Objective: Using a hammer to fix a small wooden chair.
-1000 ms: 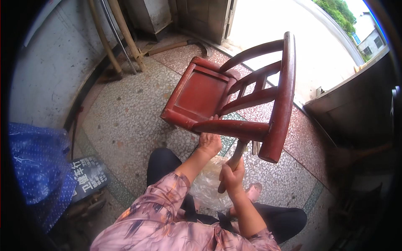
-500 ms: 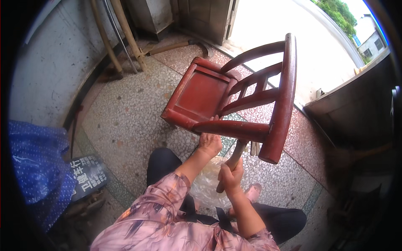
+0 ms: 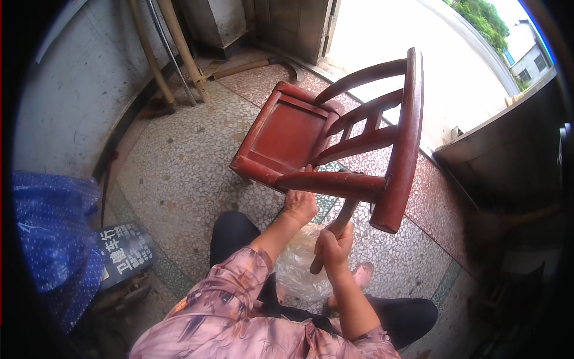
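A small dark-red wooden chair stands tilted before me, its curved back rails and round top rail toward the right. My left hand is closed round the near back post beside the seat, and its fingertips show above the post. My right hand grips the wooden handle of a tool just below that post. The tool's head is mostly hidden behind the chair, so I cannot make out its kind.
Clear plastic sheeting lies on the speckled floor between my legs. Long poles lean at the left wall, near a wooden-handled sickle-like tool. Blue patterned cloth and a dark printed board are at left. An open doorway is at upper right.
My right hand and the tool handle have shifted slightly to the right under the post. The chair and my left hand have stayed in place.
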`<move>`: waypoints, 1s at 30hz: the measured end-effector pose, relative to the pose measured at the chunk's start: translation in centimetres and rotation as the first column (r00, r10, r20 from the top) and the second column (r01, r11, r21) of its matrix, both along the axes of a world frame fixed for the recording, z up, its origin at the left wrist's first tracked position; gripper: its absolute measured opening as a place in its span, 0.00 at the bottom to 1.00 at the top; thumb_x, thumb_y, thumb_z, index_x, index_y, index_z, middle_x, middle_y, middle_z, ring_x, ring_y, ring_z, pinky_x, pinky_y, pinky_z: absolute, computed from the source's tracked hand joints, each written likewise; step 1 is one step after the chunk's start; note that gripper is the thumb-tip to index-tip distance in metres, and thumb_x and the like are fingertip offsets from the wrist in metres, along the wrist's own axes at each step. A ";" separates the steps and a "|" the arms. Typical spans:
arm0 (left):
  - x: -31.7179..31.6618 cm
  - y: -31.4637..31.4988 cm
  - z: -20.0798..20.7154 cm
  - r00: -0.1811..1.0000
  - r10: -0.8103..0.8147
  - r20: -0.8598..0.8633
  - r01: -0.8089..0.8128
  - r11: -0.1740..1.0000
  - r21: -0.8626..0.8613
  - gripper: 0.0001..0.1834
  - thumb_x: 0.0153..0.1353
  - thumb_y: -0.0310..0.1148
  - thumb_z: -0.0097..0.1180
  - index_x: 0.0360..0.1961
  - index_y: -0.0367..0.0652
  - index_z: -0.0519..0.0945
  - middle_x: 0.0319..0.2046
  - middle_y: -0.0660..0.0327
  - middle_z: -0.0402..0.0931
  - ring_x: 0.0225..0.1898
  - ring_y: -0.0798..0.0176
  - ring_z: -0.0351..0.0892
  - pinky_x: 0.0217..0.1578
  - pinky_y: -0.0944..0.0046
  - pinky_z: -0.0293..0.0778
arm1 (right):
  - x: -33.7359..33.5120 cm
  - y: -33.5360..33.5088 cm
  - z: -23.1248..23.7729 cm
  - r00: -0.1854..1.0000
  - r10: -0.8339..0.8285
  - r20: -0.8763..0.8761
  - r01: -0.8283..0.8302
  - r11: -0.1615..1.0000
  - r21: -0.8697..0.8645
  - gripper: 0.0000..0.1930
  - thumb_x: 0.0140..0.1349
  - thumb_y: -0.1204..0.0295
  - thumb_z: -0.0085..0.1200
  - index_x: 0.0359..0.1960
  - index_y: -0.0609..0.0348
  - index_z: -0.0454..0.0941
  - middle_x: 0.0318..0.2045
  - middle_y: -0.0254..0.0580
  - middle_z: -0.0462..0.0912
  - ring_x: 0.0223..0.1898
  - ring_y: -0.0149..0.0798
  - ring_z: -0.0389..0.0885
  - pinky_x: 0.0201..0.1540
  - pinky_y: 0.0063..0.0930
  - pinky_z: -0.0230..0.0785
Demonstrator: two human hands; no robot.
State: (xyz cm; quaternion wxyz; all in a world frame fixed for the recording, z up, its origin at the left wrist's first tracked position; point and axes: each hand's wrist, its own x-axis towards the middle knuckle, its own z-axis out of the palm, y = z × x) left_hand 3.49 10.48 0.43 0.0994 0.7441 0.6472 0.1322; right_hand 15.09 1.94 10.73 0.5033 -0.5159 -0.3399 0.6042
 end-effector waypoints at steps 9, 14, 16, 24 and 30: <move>-0.3 -0.3 -0.2 1.000 0.003 0.017 -0.003 1.000 0.028 0.38 0.55 0.30 0.41 0.69 0.37 0.51 0.69 0.46 0.47 0.71 0.48 0.44 0.69 0.51 0.41 | 0.2 -0.1 -1.0 0.984 0.123 0.130 -0.103 0.983 -0.154 0.13 0.53 0.78 0.48 0.40 0.63 0.62 0.18 0.37 0.70 0.11 0.30 0.70 0.13 0.24 0.65; -0.1 -0.1 0.2 0.997 0.020 0.071 -0.018 0.999 -0.030 0.37 0.56 0.30 0.41 0.69 0.39 0.52 0.69 0.46 0.48 0.71 0.48 0.44 0.69 0.52 0.41 | 0.5 -0.9 -0.9 0.990 0.049 0.134 -0.047 0.999 -0.013 0.11 0.54 0.79 0.48 0.38 0.61 0.61 0.20 0.38 0.70 0.12 0.30 0.70 0.13 0.23 0.65; 0.1 0.1 0.4 0.996 0.016 0.088 -0.014 1.000 -0.019 0.36 0.56 0.31 0.41 0.69 0.39 0.52 0.69 0.46 0.48 0.71 0.48 0.45 0.69 0.52 0.41 | 0.2 -0.4 -1.9 0.965 0.107 0.238 -0.097 0.994 -0.053 0.11 0.53 0.77 0.49 0.38 0.62 0.63 0.18 0.38 0.71 0.12 0.31 0.72 0.14 0.25 0.66; 0.0 -0.3 -0.8 0.998 0.022 0.054 -0.027 0.995 0.092 0.36 0.56 0.31 0.45 0.68 0.42 0.55 0.68 0.49 0.52 0.69 0.47 0.48 0.68 0.49 0.43 | 0.1 -0.6 -1.0 0.910 0.187 0.371 -0.168 0.982 -0.083 0.11 0.52 0.74 0.51 0.35 0.62 0.65 0.16 0.38 0.73 0.13 0.33 0.74 0.16 0.28 0.67; 0.2 -0.1 -0.6 0.995 0.015 0.094 -0.019 0.999 0.043 0.36 0.56 0.30 0.44 0.69 0.43 0.54 0.67 0.47 0.52 0.69 0.45 0.48 0.68 0.48 0.43 | 0.2 -1.0 -1.4 0.949 0.027 0.313 -0.063 0.993 0.104 0.11 0.53 0.74 0.51 0.36 0.62 0.65 0.16 0.38 0.72 0.13 0.32 0.73 0.16 0.28 0.67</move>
